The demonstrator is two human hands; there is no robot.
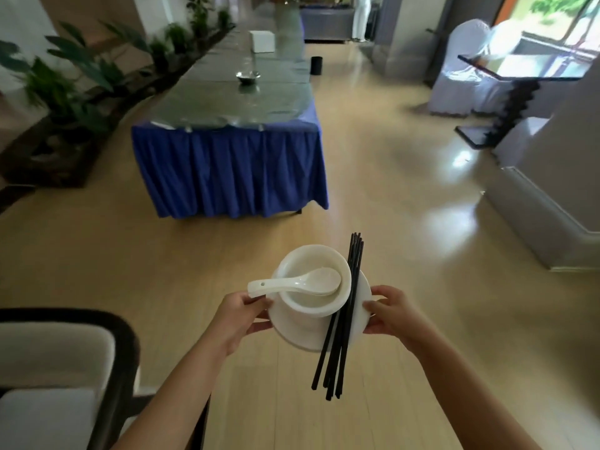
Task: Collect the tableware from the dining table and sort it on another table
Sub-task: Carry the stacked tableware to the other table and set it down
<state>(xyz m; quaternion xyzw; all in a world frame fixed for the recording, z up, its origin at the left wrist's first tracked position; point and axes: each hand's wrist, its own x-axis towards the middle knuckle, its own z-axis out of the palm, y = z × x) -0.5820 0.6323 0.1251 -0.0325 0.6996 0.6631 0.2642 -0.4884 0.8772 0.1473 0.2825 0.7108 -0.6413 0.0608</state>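
Observation:
I carry a white plate (293,332) over the wooden floor, held at both sides. My left hand (238,316) grips its left rim and my right hand (393,311) grips its right rim. On the plate stand stacked white bowls (311,302) with a white ceramic spoon (298,282) lying in the top one, its handle pointing left. Several black chopsticks (342,323) lie across the plate's right side, sticking out front and back. Ahead stands a long table (227,102) with a glass top and blue skirt.
A small metal bowl (248,76) and a white box (261,41) sit on the long table. Plants (78,79) line its left side. A chair (58,368) is at bottom left. A covered white chair (461,69) and a black glass stand (509,102) are at right.

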